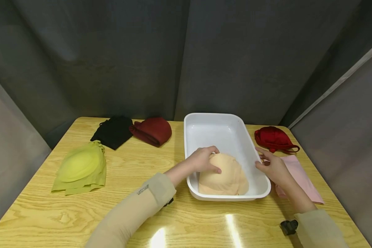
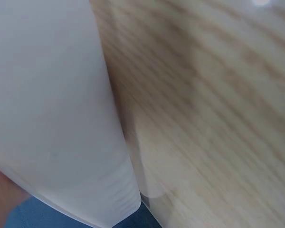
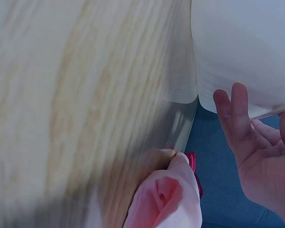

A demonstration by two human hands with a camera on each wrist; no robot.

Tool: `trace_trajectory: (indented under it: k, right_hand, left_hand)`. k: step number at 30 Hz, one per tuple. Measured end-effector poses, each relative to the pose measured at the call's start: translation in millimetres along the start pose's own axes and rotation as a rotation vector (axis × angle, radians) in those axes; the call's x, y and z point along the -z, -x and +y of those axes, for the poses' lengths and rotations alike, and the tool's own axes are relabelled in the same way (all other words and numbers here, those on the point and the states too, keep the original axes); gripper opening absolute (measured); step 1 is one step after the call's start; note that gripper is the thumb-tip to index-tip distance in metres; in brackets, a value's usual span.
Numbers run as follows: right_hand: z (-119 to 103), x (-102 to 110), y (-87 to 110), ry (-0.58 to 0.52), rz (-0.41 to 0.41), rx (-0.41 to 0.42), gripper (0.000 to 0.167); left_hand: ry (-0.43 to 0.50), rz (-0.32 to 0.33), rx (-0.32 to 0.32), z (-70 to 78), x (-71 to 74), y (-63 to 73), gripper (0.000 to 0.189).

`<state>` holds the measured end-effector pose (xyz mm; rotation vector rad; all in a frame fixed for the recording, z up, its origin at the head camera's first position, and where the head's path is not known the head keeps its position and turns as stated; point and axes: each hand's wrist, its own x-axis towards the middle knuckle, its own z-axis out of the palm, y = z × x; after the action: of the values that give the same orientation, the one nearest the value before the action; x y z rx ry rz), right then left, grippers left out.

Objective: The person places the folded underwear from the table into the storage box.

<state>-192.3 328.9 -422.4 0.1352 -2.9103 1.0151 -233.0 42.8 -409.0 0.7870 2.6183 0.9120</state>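
Observation:
A beige bra [image 1: 224, 175], folded with a rounded cup on top, lies at the near end of a white plastic basin [image 1: 217, 119]. My left hand [image 1: 203, 160] reaches over the basin's left rim and grips the bra's left side between thumb and fingers. At the right rim is my right hand [image 1: 274, 168], fingers spread and lightly bent beside the basin. In the right wrist view, its fingers [image 3: 240, 102] show against the basin's outer wall. Mostly the basin's outer side [image 2: 57, 109] fills the left wrist view.
A pink folded garment [image 1: 300, 177] and a red bra [image 1: 274, 137] lie right of the basin. On the left are a yellow-green padded garment [image 1: 80, 165], a black garment [image 1: 114, 131] and a maroon one [image 1: 153, 131]. Grey curtains [image 1: 127, 62] surround the wooden table [image 1: 136, 165].

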Motion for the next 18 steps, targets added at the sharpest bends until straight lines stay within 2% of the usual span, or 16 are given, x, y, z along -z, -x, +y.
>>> trace_trajectory:
  k: [7, 18]
  right_hand:
    - [-0.2, 0.8, 0.3, 0.0, -0.011, -0.005, 0.057]
    - [-5.3, 1.6, 1.8, 0.014, -0.016, -0.023, 0.057]
  left_hand:
    - [-0.049, -0.059, 0.023, -1.0, 0.3, -5.6, 0.064]
    - [-0.132, -0.108, 0.046, 0.5, -2.1, -7.6, 0.061]
